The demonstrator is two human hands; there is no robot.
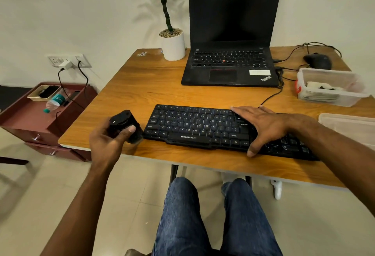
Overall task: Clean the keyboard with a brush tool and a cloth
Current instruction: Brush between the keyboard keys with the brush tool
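Small office or home desk corner, wooden desk (162, 85) against a plain wall, open laptop (231, 32) at its back, potted plant (172, 40) left of the laptop, wired mouse (317, 60) right, drawer unit (46, 117) beside the desk.

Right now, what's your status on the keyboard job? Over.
Left hand shut on the black brush tool, off the keyboard's left end. Right hand flat on the keyboard, steadying. Nothing blocking the keys.

Head view: looks forward-down, close over desk (142, 85) front edge.
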